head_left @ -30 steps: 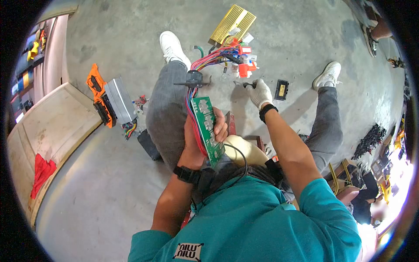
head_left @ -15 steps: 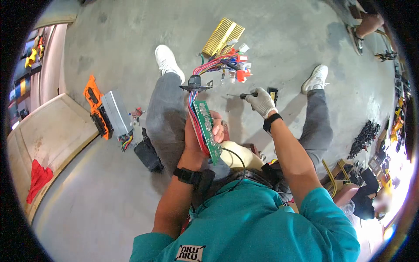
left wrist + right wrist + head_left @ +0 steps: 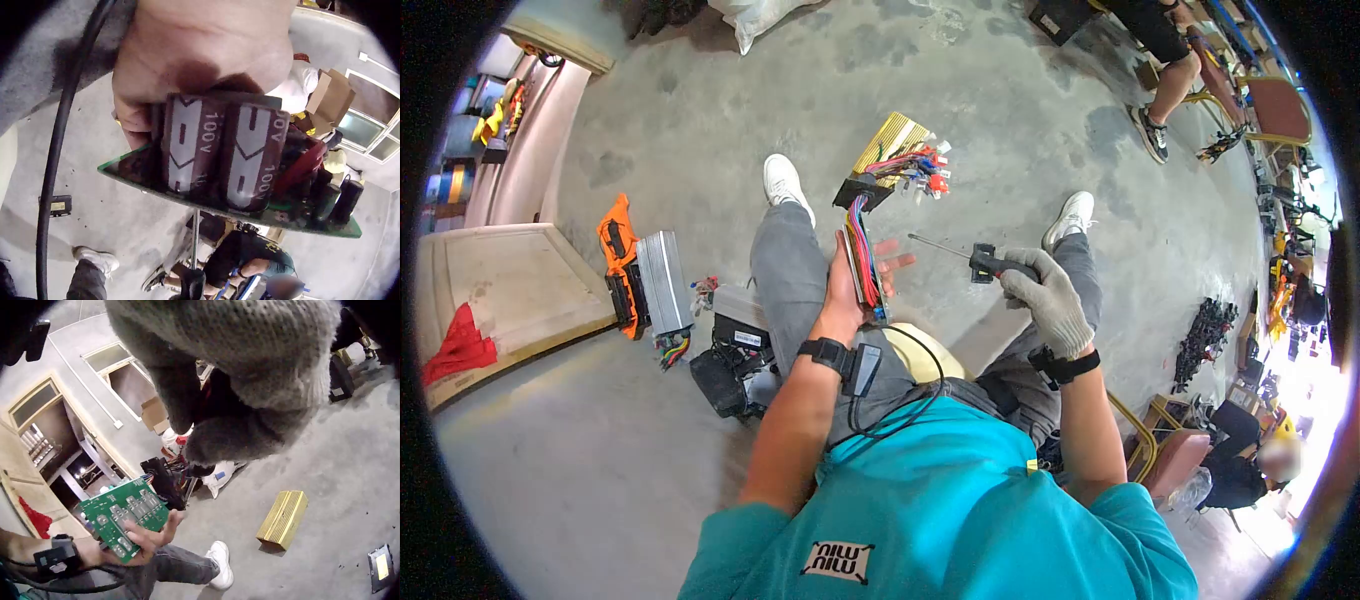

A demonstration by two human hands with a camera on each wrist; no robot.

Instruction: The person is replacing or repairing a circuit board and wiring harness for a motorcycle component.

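My bare left hand (image 3: 840, 290) grips a green circuit board (image 3: 128, 512), seen nearly edge-on in the head view. Big brown capacitors (image 3: 194, 147) marked 100V stand on the board beneath the palm in the left wrist view. Coloured wires (image 3: 860, 250) run from the board through a black end plate (image 3: 877, 190) to a bunch of connectors (image 3: 925, 172). In a knitted glove, my right hand (image 3: 1050, 305) holds a screwdriver (image 3: 1015, 269) by its dark handle, its thin shaft pointing left toward the board, apart from it.
A gold finned case (image 3: 282, 520) lies on the floor ahead, and a small black module (image 3: 379, 569) lies nearer the right foot. To the left are a silver finned case (image 3: 664, 285), an orange-and-black part (image 3: 622, 262) and black boxes (image 3: 725, 375). Another person's leg (image 3: 1172, 95) shows at upper right.
The right hand has come back toward the body with the screwdriver. The left hand has turned the board from face-up to edge-on, its fingers spreading out. The head view has shifted, showing more floor ahead.
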